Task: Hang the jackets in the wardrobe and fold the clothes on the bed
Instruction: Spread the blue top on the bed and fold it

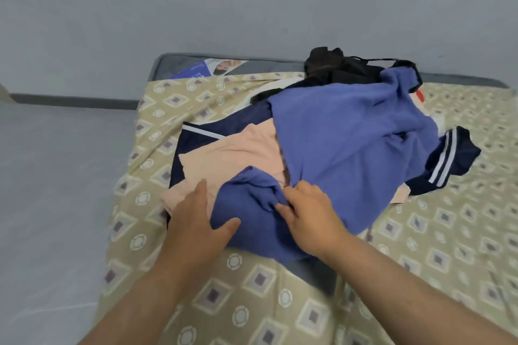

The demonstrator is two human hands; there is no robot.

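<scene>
A heap of clothes lies on the bed (252, 297). On top is a blue-violet knit top (350, 148), spread from the near edge toward the back right. Under it lie a peach garment (232, 154) and a navy jacket with white stripes (448, 159). A black garment (333, 67) sits at the back of the heap. My left hand (196, 218) lies flat with straight fingers on the near left part of the blue top and the peach cloth. My right hand (305, 210) pinches a fold of the blue top near its bunched sleeve.
The bed has a beige patterned sheet over a grey mattress (179, 64). A printed leaflet (213, 68) lies at the mattress's far left corner. Grey floor (56, 176) runs along the bed's left side, and a plain wall stands behind.
</scene>
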